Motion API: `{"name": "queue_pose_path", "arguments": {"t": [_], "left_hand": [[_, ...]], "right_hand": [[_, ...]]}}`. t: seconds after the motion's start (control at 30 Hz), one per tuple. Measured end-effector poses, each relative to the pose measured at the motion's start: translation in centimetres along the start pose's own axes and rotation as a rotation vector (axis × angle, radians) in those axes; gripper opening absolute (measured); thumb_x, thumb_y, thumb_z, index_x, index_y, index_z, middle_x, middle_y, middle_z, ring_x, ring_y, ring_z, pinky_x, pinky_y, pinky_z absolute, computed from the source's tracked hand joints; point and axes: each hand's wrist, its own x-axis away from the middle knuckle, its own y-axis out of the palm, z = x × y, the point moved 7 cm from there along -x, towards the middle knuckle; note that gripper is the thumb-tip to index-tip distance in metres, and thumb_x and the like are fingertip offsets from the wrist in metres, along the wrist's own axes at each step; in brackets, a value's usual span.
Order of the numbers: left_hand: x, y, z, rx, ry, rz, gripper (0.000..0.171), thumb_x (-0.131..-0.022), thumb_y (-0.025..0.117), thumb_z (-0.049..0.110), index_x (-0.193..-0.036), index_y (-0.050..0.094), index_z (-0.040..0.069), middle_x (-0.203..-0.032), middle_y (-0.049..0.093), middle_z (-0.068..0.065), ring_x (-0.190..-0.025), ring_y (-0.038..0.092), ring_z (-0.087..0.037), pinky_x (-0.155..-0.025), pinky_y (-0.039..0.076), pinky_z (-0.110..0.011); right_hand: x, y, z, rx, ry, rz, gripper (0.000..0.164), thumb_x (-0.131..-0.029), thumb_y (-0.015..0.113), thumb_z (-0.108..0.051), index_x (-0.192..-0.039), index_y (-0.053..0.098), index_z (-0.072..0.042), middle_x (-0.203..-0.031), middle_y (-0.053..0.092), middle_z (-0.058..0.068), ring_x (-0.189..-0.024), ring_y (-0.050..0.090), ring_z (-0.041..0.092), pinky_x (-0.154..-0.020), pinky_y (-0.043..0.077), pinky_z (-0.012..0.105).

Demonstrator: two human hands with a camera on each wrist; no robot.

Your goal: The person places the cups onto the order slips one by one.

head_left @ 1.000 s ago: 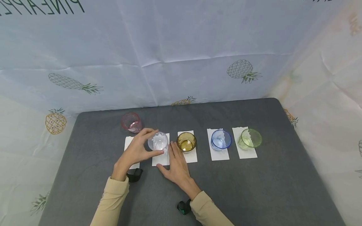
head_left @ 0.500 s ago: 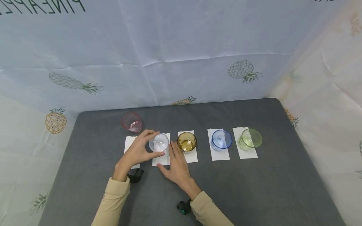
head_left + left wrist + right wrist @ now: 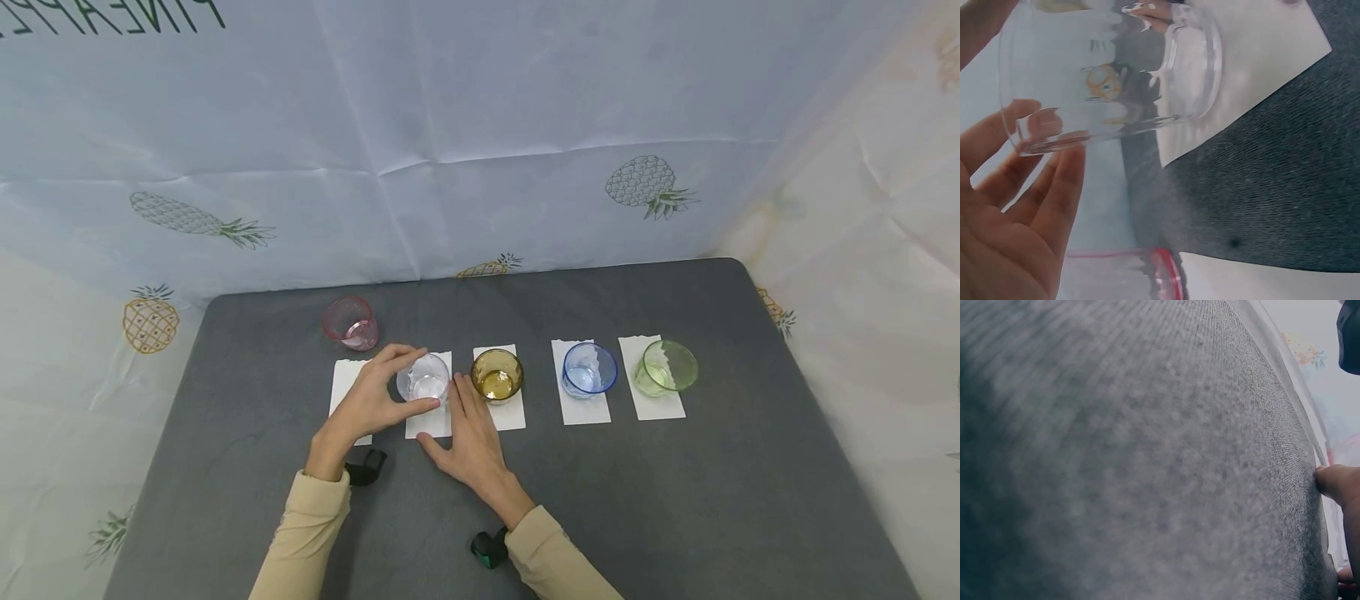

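My left hand (image 3: 369,402) grips a clear glass (image 3: 424,380) between thumb and fingers, close to its rim. The glass stands upright over the second white paper (image 3: 427,425) from the left. In the left wrist view, the fingertips (image 3: 1072,162) lie at the rim of the clear glass (image 3: 1141,94), and its base is at the paper. My right hand (image 3: 471,446) lies flat with fingers straight, fingertips between the clear glass and the amber glass (image 3: 497,377), over the papers' edges. The right wrist view shows mostly the dark tabletop and the thumb (image 3: 1338,482).
A pink glass (image 3: 351,325) stands at the back left, behind the leftmost paper (image 3: 347,379). A blue glass (image 3: 589,371) and a green glass (image 3: 666,368) stand on papers to the right. A patterned curtain (image 3: 480,108) hangs along the dark table's (image 3: 675,500) back edge.
My left hand has shifted slightly right with the clear glass, which has come slightly toward me and nearer the right fingertips. The right hand has stayed in place.
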Motion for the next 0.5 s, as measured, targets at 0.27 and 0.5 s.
{"name": "queue_pose_path", "arguments": {"t": [0.27, 0.5], "left_hand": [[0.3, 0.5, -0.8, 0.063, -0.039, 0.036, 0.078, -0.076, 0.092, 0.032, -0.142, 0.060, 0.004, -0.137, 0.061, -0.015, -0.128, 0.060, -0.036, -0.105, 0.050, -0.059], [0.5, 0.7, -1.3, 0.122, -0.043, 0.058, 0.078, -0.075, 0.092, 0.029, -0.142, 0.060, 0.005, -0.139, 0.061, -0.015, -0.132, 0.058, -0.036, -0.108, 0.047, -0.061]], "right_hand": [[0.0, 0.0, 0.1, 0.003, 0.013, -0.008, 0.092, -0.090, 0.073, -0.051, -0.153, 0.039, 0.006, -0.164, 0.035, 0.020, -0.155, 0.033, 0.033, -0.125, 0.032, 0.048], [0.0, 0.1, 0.1, -0.012, 0.024, -0.011, 0.092, -0.089, 0.074, -0.050, -0.154, 0.039, 0.005, -0.164, 0.035, 0.020, -0.155, 0.032, 0.033, -0.125, 0.032, 0.049]]}}
